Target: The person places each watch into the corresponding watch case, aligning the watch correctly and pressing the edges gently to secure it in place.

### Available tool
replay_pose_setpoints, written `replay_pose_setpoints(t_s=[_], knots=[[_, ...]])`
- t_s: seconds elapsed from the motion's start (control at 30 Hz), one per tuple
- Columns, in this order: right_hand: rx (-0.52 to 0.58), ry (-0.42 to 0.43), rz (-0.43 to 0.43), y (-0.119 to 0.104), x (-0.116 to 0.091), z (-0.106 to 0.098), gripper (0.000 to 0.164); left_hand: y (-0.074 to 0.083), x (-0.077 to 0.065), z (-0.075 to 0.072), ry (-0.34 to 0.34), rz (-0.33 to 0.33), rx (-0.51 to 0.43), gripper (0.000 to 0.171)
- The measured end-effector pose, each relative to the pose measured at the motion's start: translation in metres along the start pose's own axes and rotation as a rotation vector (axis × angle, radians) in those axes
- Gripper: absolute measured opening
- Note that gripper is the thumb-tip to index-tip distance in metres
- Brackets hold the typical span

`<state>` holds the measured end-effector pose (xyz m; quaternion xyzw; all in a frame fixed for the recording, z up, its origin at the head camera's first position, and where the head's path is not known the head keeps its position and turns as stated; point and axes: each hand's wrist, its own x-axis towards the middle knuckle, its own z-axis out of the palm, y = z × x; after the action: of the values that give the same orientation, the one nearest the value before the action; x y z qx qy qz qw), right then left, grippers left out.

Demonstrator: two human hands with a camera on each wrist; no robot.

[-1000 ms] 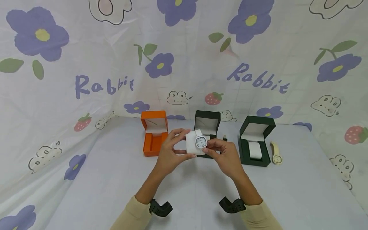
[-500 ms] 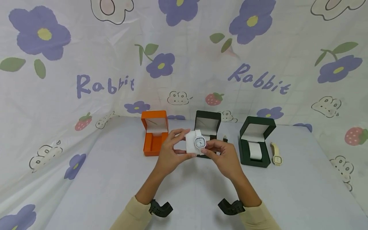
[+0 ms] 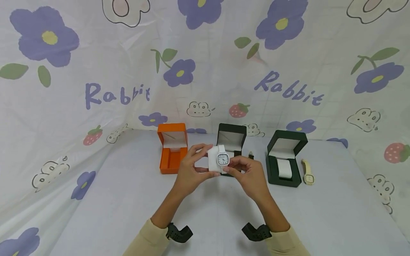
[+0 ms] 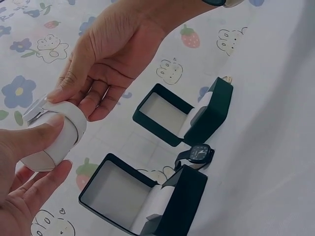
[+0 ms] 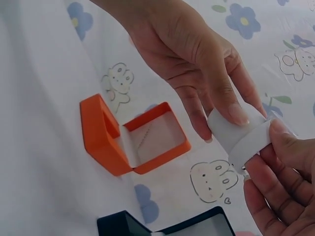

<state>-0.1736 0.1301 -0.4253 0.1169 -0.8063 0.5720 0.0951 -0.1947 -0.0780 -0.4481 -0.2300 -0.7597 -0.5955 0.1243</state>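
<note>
In the head view, my left hand (image 3: pixel 189 172) holds a white watch cushion (image 3: pixel 213 160) between thumb and fingers, above the table. A white wristwatch (image 3: pixel 223 159) with a square face is wrapped around the cushion's right part. My right hand (image 3: pixel 251 174) pinches the watch at its strap near the cushion's right end. The right wrist view shows the white strap (image 5: pixel 252 142) encircling the cushion (image 5: pixel 231 123), with the right thumb on the watch. Behind the hands stands an open black watch box (image 3: pixel 231 137), its lower part mostly hidden.
An open orange watch box (image 3: pixel 164 160) stands at left, its base without a cushion. At right is an open dark green box (image 3: pixel 272 170) with a white cushion (image 3: pixel 284 168). A yellow-strapped watch (image 3: pixel 308 172) lies beside it. A black watch (image 4: pixel 199 153) lies between the two dark boxes.
The watch has shifted slightly left along the cushion, and my right hand has moved left with it. My left hand keeps its hold with only a tiny shift.
</note>
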Motion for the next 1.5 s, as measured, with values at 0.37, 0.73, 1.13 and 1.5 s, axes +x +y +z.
replay_pose_setpoints(t_s=[0.37, 0.73, 1.13, 1.5], knots=[[0.049, -0.038, -0.007, 0.000, 0.001, -0.003, 0.013, 0.000, -0.001, 0.003, -0.020, 0.015, -0.019, 0.079], [0.012, -0.079, -0.052, 0.002, 0.001, -0.013, 0.016, 0.003, 0.000, 0.005, -0.040, 0.012, -0.040, 0.079], [-0.129, -0.185, -0.228, 0.002, 0.005, -0.025, 0.078, 0.003, -0.002, 0.003, -0.068, -0.033, -0.072, 0.080], [-0.223, -0.286, -0.235, 0.002, 0.005, -0.028, 0.100, 0.002, -0.001, 0.000, -0.183, -0.073, -0.103, 0.081]])
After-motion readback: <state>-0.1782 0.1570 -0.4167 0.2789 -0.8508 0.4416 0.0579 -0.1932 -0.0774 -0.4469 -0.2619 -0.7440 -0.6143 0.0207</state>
